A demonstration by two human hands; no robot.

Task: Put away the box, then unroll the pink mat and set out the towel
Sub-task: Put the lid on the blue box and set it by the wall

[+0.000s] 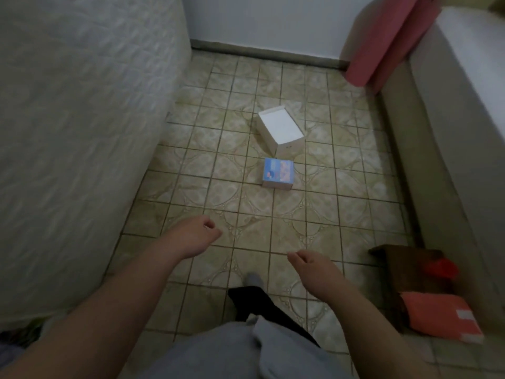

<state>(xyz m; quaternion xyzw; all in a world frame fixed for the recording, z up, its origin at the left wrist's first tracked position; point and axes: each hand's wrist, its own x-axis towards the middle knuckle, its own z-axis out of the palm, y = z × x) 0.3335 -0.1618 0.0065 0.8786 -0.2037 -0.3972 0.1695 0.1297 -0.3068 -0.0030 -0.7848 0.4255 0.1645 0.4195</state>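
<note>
An open white box [281,131] lies on the tiled floor in the middle of the room. Just in front of it sits its blue printed lid [278,173]. A rolled pink mat [382,42] leans upright in the far right corner. A folded pink towel [442,315] rests at the lower right beside a brown bag. My left hand [195,235] and my right hand [310,266] hover above the floor well short of the box, both loosely curled and holding nothing.
A white mattress [82,132] stands along the left side. A beige couch [451,146] runs down the right. A brown bag [410,265] with something red in it sits by the couch. My leg and foot [254,280] are between my arms.
</note>
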